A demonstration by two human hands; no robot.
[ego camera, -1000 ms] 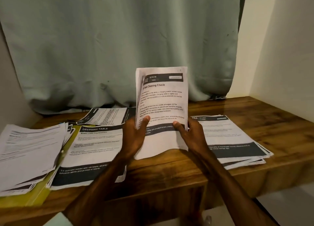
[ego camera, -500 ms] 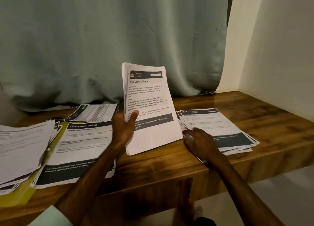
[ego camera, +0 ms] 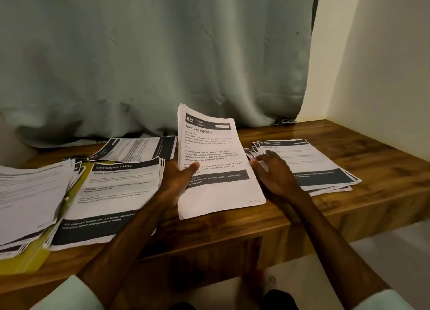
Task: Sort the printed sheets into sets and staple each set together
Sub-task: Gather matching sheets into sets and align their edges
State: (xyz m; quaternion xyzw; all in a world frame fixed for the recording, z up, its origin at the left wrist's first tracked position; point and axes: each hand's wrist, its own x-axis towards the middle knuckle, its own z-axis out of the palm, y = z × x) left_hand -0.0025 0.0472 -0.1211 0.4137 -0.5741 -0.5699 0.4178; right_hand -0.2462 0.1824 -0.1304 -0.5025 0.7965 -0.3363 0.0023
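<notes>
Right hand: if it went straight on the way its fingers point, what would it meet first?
Most likely the 2762 stack: the right hand is open over its fanned left edge, fingers pointing away and slightly left. Whether they touch the paper is unclear. Past it lie bare table and the curtain.

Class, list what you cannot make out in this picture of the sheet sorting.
All in the head view:
Held set: the sheets behind the front page are hidden, so the count is unknown.
Left hand: fingers hidden behind the held set.
Left pile: cut off by the left edge, print blurred.
Right pile: small print unreadable; right hand covers its left side.
</notes>
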